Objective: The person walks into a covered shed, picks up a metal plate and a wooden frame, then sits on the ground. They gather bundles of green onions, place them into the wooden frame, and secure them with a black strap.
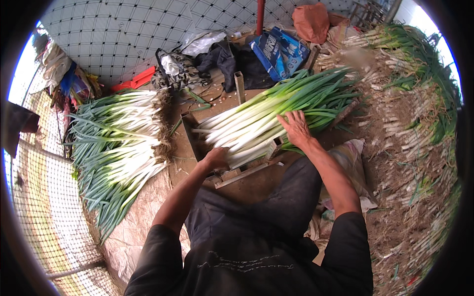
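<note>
A thick pile of green onions [261, 118] lies slantwise across a low frame [190, 130] in front of me, white ends left and green leaves right. My left hand [216, 159] is at the near lower corner of the white ends, its fingers curled in against the stalks and partly hidden. Over the middle of the pile, where white turns green, my right hand [296, 128] rests with fingers spread on top of the leaves. To the left, a broad row of green onions [123, 138] lies with roots toward the frame and leaves pointing left.
Soil-covered green onions [410, 123] heap along the right side. An upright post [240, 88] rises behind the frame. Farther back lie a blue printed bag [281, 53], dark clothing [217, 61] and an orange sack [311, 23]. Netting [44, 197] borders the left, and a pale woven sheet [143, 217] covers ground there.
</note>
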Demonstrator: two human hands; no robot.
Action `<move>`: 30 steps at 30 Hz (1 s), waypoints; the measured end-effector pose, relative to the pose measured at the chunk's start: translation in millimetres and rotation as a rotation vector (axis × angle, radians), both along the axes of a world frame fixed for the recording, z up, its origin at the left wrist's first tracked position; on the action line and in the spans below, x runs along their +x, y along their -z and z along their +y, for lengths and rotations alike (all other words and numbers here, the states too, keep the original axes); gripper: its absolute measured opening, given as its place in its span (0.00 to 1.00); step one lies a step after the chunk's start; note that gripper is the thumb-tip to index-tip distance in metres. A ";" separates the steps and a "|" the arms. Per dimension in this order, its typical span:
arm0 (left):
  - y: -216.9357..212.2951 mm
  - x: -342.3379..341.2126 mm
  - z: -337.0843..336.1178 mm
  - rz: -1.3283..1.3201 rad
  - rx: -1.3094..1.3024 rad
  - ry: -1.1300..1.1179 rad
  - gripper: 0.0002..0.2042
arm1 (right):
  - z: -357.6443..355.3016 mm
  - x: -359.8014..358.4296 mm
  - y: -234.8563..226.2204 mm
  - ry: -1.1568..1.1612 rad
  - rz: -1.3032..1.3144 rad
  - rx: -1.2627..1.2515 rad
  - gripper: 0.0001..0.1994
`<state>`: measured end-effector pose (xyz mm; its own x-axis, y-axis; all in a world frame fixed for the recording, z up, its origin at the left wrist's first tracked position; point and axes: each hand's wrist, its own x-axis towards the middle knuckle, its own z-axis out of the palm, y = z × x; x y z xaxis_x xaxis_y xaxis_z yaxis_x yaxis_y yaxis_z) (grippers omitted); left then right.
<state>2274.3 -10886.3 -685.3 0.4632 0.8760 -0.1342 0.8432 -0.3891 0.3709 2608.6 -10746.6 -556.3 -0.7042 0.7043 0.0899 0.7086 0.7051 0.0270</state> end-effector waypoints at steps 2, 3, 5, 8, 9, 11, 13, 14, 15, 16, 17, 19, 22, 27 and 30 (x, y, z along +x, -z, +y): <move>-9.8 4.0 -6.2 0.036 -0.005 -0.030 0.09 | 1.6 -6.3 -1.7 -0.041 -0.068 0.147 0.35; -16.3 4.4 -11.0 0.056 -0.010 -0.049 0.09 | 2.4 -10.8 -1.8 -0.062 -0.106 0.150 0.36; -35.2 23.2 -14.5 0.038 -0.109 -0.231 0.08 | 9.6 -13.9 -2.5 -0.088 -0.198 0.161 0.38; -68.1 36.6 -17.6 0.006 -0.067 -0.267 0.08 | 23.8 -12.0 -23.0 -0.091 -0.276 -0.036 0.33; -70.6 37.4 -19.8 0.014 -0.038 -0.246 0.08 | 26.1 -10.6 -25.8 -0.098 -0.302 -0.105 0.32; -80.6 36.0 -23.1 0.005 -0.058 -0.234 0.11 | 27.6 4.5 -16.3 -0.082 -0.252 -0.174 0.23; -83.0 31.9 -26.6 0.029 -0.112 -0.226 0.12 | 8.9 14.8 -20.7 -0.083 -0.258 -0.223 0.19; -77.9 32.4 -22.1 0.046 -0.148 -0.210 0.12 | 14.3 24.7 -9.1 -0.067 -0.121 -0.218 0.17; -73.3 34.6 -15.3 0.061 -0.182 -0.190 0.12 | 15.4 22.7 -3.5 -0.046 -0.154 -0.181 0.17; -68.4 41.6 -8.7 0.166 -0.317 -0.175 0.14 | 15.8 19.5 2.4 -0.026 -0.185 -0.143 0.17; -60.3 48.1 -6.6 0.205 -0.288 -0.235 0.15 | 17.1 15.0 8.7 -0.002 -0.201 -0.104 0.18; -46.0 58.8 -16.8 0.296 -0.241 -0.370 0.16 | 20.2 14.3 18.9 -0.070 -0.114 -0.004 0.18; -74.3 70.2 -21.5 0.382 -0.232 -0.294 0.17 | 14.6 26.6 25.0 -0.096 -0.076 0.040 0.17; -103.5 60.7 1.4 0.275 0.170 -0.426 0.18 | 18.5 31.7 21.9 -0.135 -0.004 0.034 0.19; -91.5 31.2 2.0 0.285 0.084 -0.454 0.15 | 17.2 30.4 16.8 -0.140 0.008 0.011 0.19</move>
<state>2305.4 -10884.3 -593.8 -0.0090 0.9928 -0.1196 0.9961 0.0194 0.0864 2639.0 -10729.4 -573.1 -0.7948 0.5981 0.1028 0.6036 0.7967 0.0304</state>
